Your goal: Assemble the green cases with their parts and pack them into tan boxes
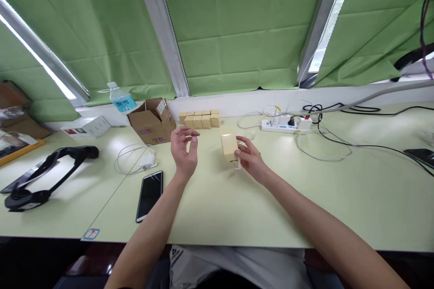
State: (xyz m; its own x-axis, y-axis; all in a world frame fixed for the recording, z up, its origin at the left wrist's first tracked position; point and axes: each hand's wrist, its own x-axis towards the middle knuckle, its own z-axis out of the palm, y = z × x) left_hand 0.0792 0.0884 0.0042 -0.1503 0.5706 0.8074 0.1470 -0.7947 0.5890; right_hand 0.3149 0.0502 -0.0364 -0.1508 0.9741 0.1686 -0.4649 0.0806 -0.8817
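Observation:
My right hand grips a small pale yellow box by its right side, above the middle of the table. A thin whitish piece sticks out at the box's lower end; I cannot make out what it is. To the left, my left hand is raised, palm inward, with loosely bent fingers apart from the thumb and nothing in it. Beyond the hands, several small tan boxes stand together in rows against the wall. A brown cardboard carton with raised flaps is just left of them.
A black phone lies beside my left forearm, with a white charger and cable behind it. Further left are a black headset-like frame and a water bottle. A power strip with tangled cords sits at the back right.

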